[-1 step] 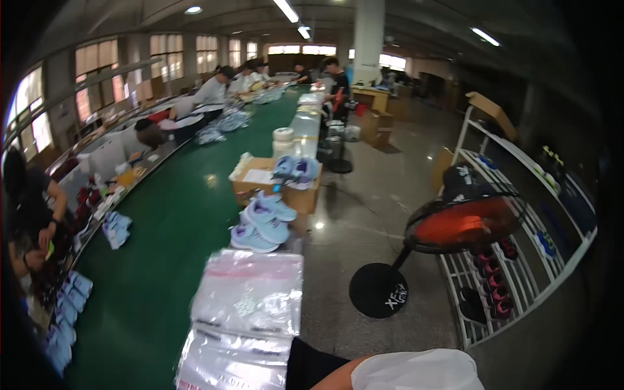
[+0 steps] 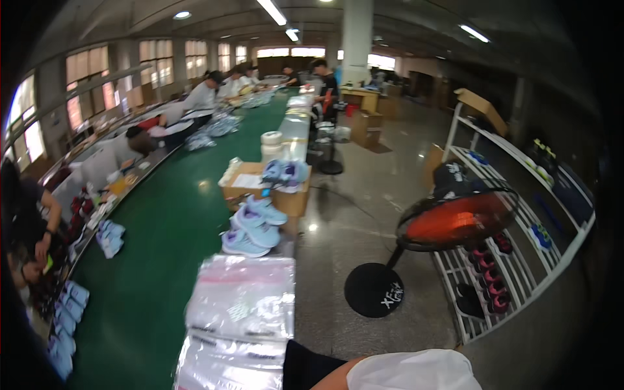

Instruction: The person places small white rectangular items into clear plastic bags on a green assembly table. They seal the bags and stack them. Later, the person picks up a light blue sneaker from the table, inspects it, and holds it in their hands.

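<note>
A bent arm with a white sleeve and a black covering below the elbow comes in at the lower edge. No hand shows on it, and my left arm is out of the picture. Beside the black covering lie stacks of clear plastic bags on the bench edge. Just beyond them, light blue sneakers with lilac linings are piled together. More sneakers rest on an open cardboard box behind the pile.
A green conveyor belt runs away along the bench, with light blue shoes at its left edge. Co-workers stand along both sides. On the right are a floor fan and a white shoe rack.
The whole scene has slid slightly left in the picture, as my head turned a little right. The bags and the sneaker pile lie as before.
</note>
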`<control>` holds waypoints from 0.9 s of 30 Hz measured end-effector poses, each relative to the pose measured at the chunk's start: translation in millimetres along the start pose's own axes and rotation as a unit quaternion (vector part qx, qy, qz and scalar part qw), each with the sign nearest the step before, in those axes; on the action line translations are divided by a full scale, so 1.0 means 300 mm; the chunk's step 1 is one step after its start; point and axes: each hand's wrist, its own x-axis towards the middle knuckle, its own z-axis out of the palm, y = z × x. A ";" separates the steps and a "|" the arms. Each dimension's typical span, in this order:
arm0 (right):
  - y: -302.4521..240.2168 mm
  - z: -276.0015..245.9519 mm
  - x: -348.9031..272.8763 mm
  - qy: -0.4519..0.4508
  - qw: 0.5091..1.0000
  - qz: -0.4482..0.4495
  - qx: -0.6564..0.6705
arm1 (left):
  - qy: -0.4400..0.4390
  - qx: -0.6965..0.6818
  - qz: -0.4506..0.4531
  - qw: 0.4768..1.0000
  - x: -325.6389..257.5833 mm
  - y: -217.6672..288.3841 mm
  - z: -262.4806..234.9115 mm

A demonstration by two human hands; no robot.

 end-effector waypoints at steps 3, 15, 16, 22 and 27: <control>-0.039 0.018 0.030 0.010 0.990 -0.096 0.105 | 0.006 -0.022 -0.009 1.000 0.000 0.000 -0.006; -0.016 0.021 0.022 0.018 0.993 -0.116 -0.003 | 0.140 -0.117 -0.147 0.972 -0.053 -0.077 -0.075; -0.016 0.000 0.012 0.015 0.995 -0.093 -0.043 | 0.167 -0.126 -0.165 0.964 -0.049 -0.111 -0.116; -0.065 -0.244 -0.253 -0.012 0.969 0.058 -0.239 | 0.147 -0.077 -0.097 0.981 0.081 -0.028 -0.101; -0.121 -0.416 -0.237 0.247 0.909 0.113 -0.318 | -0.168 0.099 0.203 0.959 0.207 -0.068 0.107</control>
